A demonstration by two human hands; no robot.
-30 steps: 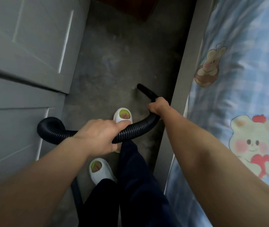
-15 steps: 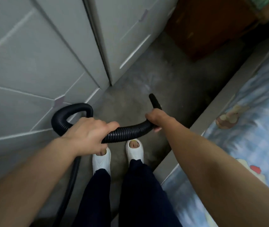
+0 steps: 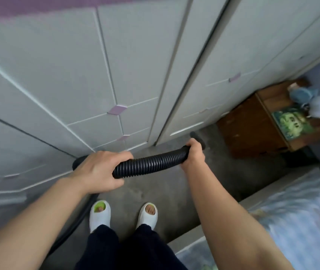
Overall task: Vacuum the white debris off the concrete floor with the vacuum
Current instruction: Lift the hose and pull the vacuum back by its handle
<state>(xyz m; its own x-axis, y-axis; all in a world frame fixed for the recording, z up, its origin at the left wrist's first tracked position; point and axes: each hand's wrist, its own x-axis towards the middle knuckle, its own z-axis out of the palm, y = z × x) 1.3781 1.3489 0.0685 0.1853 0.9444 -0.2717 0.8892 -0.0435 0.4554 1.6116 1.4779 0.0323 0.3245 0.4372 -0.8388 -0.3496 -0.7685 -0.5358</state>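
Head view: grips the black ribbed vacuum hose [image 3: 151, 164] mid-length with the left hand [image 3: 100, 170], fingers wrapped round it. Clasps its front end in the curled right hand [image 3: 193, 154], just behind the nozzle [image 3: 198, 138]. Holds it over the concrete floor [image 3: 155, 191], near the wardrobe [image 3: 135, 65] foot.

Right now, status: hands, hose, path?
Left hand, right hand both grip black hose. No white debris visible on concrete floor. Wooden nightstand ahead right.
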